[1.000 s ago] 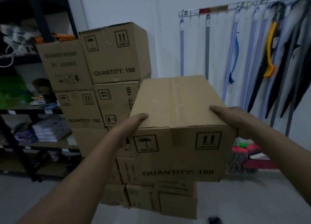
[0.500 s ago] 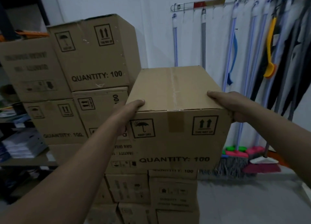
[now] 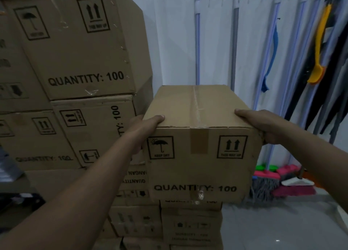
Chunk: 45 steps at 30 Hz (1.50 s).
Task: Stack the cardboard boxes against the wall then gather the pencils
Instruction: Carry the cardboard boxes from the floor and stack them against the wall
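Box point(image 3: 197, 155) neared the stack point(image 3: 75, 48).
Left hand point(image 3: 148, 122) and right hand point(image 3: 259, 124) gripped its sides, fingers point(image 3: 243, 113) hooked over; probably best lowered level.

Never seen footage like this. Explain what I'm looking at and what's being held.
There is no machine here. A person wears one camera on the head, looking forward and down, so the two bare arms are their own. The left hand and right hand grip a taped cardboard box by its sides, thumbs on top. It sits over a lower stack; whether it touches is unclear. Taller stacked boxes stand on the left against the white wall. Mops and brooms are on the right.
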### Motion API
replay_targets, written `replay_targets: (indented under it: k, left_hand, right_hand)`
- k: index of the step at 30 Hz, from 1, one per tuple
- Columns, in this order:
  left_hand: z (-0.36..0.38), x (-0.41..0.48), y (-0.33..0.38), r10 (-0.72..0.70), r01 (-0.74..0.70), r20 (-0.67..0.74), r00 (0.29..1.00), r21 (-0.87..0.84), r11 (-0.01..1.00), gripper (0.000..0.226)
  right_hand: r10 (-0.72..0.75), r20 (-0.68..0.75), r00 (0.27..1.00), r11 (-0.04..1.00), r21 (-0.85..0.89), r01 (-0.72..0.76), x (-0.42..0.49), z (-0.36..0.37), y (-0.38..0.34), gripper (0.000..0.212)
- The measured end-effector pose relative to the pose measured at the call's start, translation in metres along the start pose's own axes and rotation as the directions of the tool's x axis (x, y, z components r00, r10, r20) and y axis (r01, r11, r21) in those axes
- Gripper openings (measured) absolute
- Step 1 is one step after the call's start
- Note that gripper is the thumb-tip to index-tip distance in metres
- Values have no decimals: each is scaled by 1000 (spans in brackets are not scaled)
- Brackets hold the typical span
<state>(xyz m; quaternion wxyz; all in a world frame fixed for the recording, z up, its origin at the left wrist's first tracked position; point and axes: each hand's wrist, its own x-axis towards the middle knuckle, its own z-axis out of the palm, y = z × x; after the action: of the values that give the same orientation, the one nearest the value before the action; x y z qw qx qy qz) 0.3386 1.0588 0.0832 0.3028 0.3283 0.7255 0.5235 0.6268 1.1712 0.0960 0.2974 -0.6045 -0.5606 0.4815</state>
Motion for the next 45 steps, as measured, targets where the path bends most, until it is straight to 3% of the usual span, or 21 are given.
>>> replay_targets:
  k: [3,5,8,10,13,15,17,23,28,40,45]
  left_hand:
    - [5,7,6,23,-22,-63,998,13,1000,63]
    - [12,12,9,130,-121,-159,979,63,991,57]
    - [25,13,15,434,-313,-333,838,359,879,38]
    - [36,18,17,629,-404,-265,731,574,712,36]
    - [52,31,14,590,-356,-27,807,776,521,72]
    - [57,39,13,539,-285,35,842,877,388,95]
    - [57,48,13,511,-247,58,858,918,310,103]
    - [68,78,19,464,-215,52,884,928,305,104]
    - [73,102,25,488,-206,29,872,927,313,112]
    - [82,118,27,479,-178,-9,878,923,342,102]
    - [91,106,27,435,-140,-59,898,901,411,88]
  right_hand:
    - [-96,-2,995,995,-19,96,20,5,-12,68]
    - [-178,-8,984,984,-23,178,34,11,-17,71]
    - [-314,-50,948,948,-59,311,57,17,-20,63]
    - [-377,-59,924,925,-72,373,67,21,-22,55]
    - [-487,-85,870,870,-140,473,80,27,-26,51]
    - [-572,-123,811,813,-211,542,88,31,-29,52]
    - [-649,-129,750,749,-282,599,97,35,-31,53]
    - [-754,-98,650,616,-449,647,135,41,-38,62]
    - [-749,-81,657,607,-480,633,160,45,-50,57]
    - [-765,-75,640,583,-505,637,186,46,-55,56]
    - [-840,-50,540,472,-556,684,182,47,-52,65]
